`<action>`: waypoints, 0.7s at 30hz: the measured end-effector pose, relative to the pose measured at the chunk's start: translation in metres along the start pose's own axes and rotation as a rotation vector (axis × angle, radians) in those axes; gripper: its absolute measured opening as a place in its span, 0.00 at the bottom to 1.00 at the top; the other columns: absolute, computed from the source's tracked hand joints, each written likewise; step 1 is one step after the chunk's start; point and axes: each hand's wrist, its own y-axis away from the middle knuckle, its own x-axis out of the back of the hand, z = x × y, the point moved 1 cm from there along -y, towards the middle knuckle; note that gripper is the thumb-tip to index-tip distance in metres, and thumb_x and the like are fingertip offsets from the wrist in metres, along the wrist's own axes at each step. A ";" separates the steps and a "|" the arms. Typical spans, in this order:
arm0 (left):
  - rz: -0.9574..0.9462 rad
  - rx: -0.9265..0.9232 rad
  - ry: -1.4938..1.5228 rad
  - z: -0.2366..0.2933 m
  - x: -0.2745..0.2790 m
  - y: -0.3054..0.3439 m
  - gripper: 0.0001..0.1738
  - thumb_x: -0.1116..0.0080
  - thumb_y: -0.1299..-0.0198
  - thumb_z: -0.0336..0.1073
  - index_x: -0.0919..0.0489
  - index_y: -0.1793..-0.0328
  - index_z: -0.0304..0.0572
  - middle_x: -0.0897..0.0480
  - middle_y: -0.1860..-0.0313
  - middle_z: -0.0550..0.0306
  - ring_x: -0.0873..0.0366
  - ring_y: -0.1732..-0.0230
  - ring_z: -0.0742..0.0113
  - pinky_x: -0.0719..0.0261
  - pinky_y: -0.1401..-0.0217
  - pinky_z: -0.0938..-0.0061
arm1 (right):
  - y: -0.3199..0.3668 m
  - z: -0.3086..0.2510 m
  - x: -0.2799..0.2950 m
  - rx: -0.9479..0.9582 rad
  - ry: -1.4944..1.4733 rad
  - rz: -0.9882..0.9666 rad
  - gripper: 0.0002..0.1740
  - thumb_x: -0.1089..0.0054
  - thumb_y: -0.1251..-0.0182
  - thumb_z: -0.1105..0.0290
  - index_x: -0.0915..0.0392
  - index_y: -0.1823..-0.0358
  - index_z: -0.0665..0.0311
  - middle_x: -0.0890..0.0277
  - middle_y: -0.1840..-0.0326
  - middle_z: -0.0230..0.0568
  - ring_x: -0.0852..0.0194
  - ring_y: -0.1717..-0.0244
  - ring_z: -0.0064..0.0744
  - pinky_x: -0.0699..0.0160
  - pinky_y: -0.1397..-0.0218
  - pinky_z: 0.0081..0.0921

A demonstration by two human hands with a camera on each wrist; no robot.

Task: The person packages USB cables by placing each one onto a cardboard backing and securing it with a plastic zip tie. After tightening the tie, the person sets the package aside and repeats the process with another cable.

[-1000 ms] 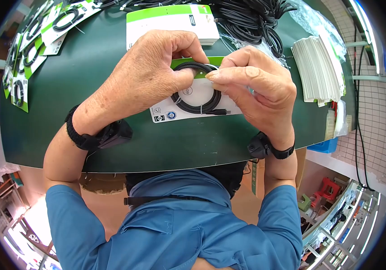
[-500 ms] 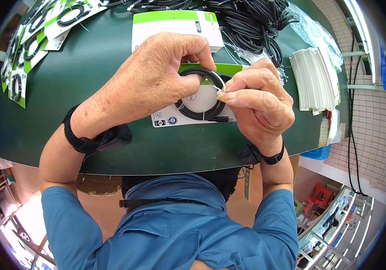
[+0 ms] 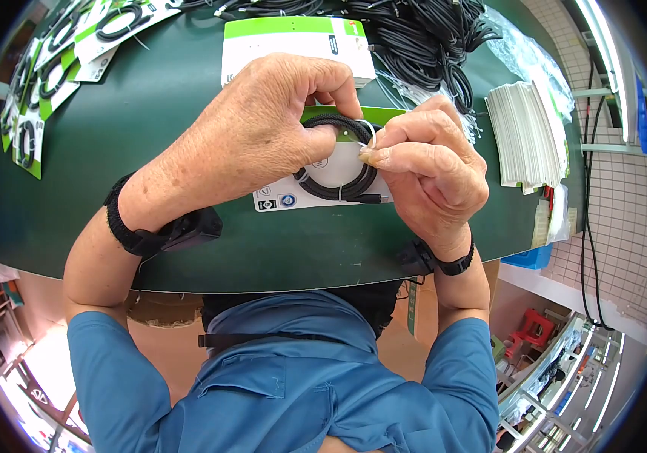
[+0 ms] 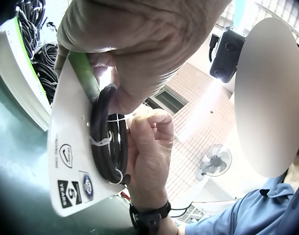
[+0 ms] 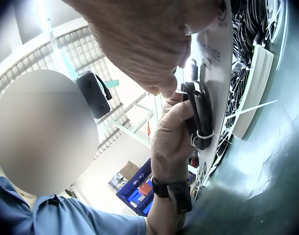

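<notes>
Within the grip of the left hand (image 3: 270, 121) lie the cable coil (image 3: 362, 186) and its card (image 3: 338, 172), while just beside it the right hand (image 3: 436, 155), pinching a white tie (image 3: 372, 131), sits lower along the coil's edge than a second ago, so the tie seems unfinished.

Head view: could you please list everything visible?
card: one, white-green, centre
coil: one, black, on card
carded cables: several, black, far left
loose cables: many, black, far side
ties: several, white, round coil, by loose cables
card stacks: two, white-green, far centre and right
plastic: uncounted, clear, far right
table: one, green, beneath these
box: one, blue, right of table
stool: apparently one, red, lower right
wrist cameras: two, black, near side
left hand: one, bare, gripping coil
right hand: one, bare, pinching a tie
sleeves: two, blue, near side
</notes>
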 end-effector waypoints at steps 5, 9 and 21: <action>-0.008 0.010 0.007 0.000 -0.001 -0.001 0.13 0.46 0.49 0.19 0.17 0.56 0.29 0.14 0.60 0.57 0.16 0.53 0.72 0.17 0.44 0.75 | 0.000 0.000 0.000 0.003 0.005 -0.006 0.17 0.18 0.50 0.82 0.14 0.63 0.54 0.15 0.65 0.31 0.23 0.66 0.29 0.28 0.64 0.24; -0.020 0.034 0.023 0.001 -0.001 0.000 0.13 0.46 0.49 0.18 0.17 0.57 0.29 0.14 0.60 0.57 0.16 0.53 0.72 0.16 0.43 0.75 | 0.000 0.000 -0.001 0.013 0.026 -0.005 0.17 0.19 0.50 0.82 0.14 0.63 0.54 0.15 0.65 0.32 0.23 0.66 0.29 0.27 0.64 0.24; -0.029 0.026 0.002 -0.002 -0.001 -0.001 0.13 0.45 0.48 0.19 0.18 0.56 0.29 0.14 0.59 0.57 0.15 0.52 0.71 0.16 0.43 0.75 | 0.002 0.004 -0.002 0.024 -0.002 -0.011 0.16 0.19 0.47 0.81 0.15 0.62 0.55 0.16 0.65 0.33 0.24 0.66 0.29 0.27 0.65 0.23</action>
